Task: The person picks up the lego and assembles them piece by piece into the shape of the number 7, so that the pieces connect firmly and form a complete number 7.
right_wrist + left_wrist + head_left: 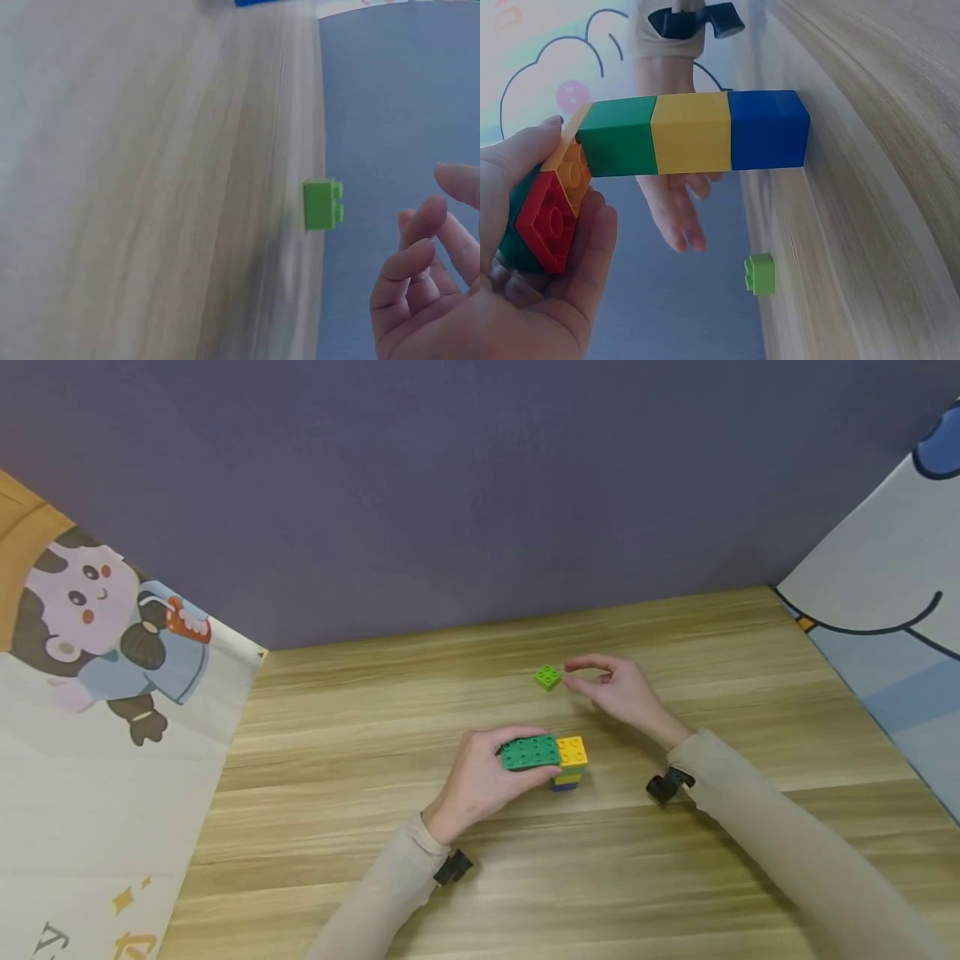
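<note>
My left hand (480, 781) grips a stack of toy building bricks, with thumb and fingers on either side of its dark green top brick (529, 752). Beside that brick, the studs of a yellow brick (572, 750) show. In the left wrist view, a red brick (547, 221) juts out under the top, while a column of green (619, 136), yellow (691, 133) and blue (769, 129) bricks runs down to the table. A small lime green brick (547, 677) sits farther back, studs up. Right beside it, my right hand (618, 692) holds nothing, thumb and index finger apart.
The wood-grain table (360, 752) meets a dark blue-grey wall (480, 502) at the back. Cartoon-printed panels stand at the left (97, 793) and right (862, 560). A small black camera (453, 867) is strapped at the left wrist, another (667, 785) at the right.
</note>
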A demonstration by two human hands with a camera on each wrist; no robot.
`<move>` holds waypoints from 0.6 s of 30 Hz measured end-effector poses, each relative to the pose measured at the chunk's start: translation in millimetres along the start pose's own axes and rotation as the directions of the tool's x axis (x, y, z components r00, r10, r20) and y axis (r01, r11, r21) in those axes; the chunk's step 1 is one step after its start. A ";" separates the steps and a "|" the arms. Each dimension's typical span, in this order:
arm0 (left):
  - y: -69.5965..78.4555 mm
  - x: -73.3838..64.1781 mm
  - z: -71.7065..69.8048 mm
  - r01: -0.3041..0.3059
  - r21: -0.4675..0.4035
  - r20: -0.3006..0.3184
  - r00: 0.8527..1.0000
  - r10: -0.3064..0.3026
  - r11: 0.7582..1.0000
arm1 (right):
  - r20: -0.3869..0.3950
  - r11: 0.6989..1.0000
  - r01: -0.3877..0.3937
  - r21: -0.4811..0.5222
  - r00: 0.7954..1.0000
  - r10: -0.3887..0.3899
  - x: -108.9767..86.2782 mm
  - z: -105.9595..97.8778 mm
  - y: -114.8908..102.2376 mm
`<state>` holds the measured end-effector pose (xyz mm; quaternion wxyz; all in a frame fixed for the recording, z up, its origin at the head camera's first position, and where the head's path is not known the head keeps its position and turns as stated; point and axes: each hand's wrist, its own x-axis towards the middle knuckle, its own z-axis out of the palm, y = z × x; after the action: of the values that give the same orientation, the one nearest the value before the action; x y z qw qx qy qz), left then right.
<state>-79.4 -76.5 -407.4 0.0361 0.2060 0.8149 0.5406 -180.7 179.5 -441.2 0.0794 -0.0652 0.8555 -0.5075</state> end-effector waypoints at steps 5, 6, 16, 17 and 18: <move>-0.7 -1.0 -0.2 -0.015 0.009 0.003 1.000 0.015 1.000 | -0.002 1.000 -0.019 -0.013 1.000 0.019 12.3 4.7 6.7; -0.7 -1.2 -0.2 -0.019 0.009 0.004 1.000 0.019 1.000 | 0.000 1.000 -0.019 -0.012 1.000 0.019 14.2 5.8 7.5; -3.7 -2.3 0.6 -0.062 0.023 0.001 0.998 0.062 0.998 | -0.016 0.994 -0.005 -0.106 1.000 0.004 28.3 12.3 14.3; -4.1 -2.1 0.8 -0.064 0.025 0.000 0.998 0.064 0.998 | -0.011 0.994 -0.008 -0.112 1.000 0.007 29.8 12.8 15.2; -4.3 -2.1 1.0 -0.066 0.026 0.001 0.998 0.066 0.997 | -0.007 0.993 -0.011 -0.118 1.000 0.010 31.6 13.7 16.4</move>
<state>-78.5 -77.8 -412.0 0.0155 0.2332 0.8147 0.5308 -209.4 169.6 -464.2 0.0755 -0.0638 0.8845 -0.4560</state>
